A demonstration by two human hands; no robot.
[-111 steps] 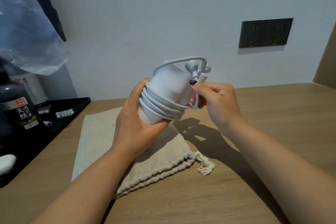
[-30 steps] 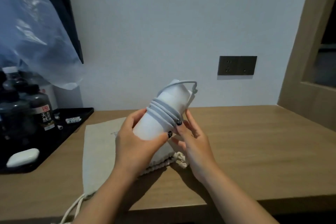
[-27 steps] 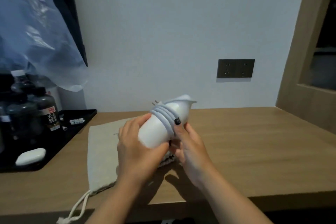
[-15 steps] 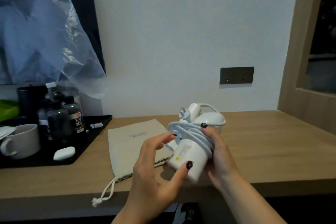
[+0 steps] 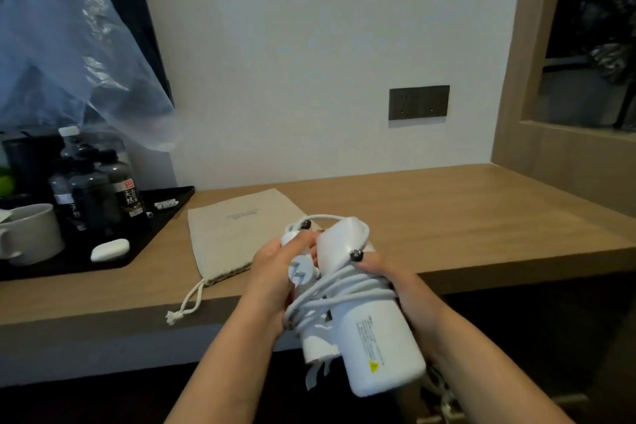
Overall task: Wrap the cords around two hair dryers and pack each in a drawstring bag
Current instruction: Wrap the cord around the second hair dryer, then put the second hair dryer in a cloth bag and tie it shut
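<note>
A white hair dryer point(image 5: 373, 337) with its white cord point(image 5: 339, 291) wound around the body is held in front of the desk edge, barrel pointing down toward me. My left hand point(image 5: 275, 272) grips its left side by the plug point(image 5: 298, 273). My right hand point(image 5: 389, 280) holds the right side over the coils. A beige drawstring bag point(image 5: 230, 231) lies flat on the wooden desk point(image 5: 464, 217) behind the dryer, its string point(image 5: 187, 301) hanging over the front edge. Only one dryer and one bag are in view.
A black tray point(image 5: 113, 260) at the left holds dark bottles point(image 5: 103, 196), a white mug point(image 5: 31, 234) and a small white case point(image 5: 110, 249). Clear plastic point(image 5: 69, 45) hangs above it. A dark wall socket point(image 5: 419, 102) sits on the white wall; a wooden frame point(image 5: 523, 62) stands right.
The dryer has come down and toward me, off the desk's front edge, and has turned so its barrel points at me. Both hands shifted their grip; my view has pulled back.
</note>
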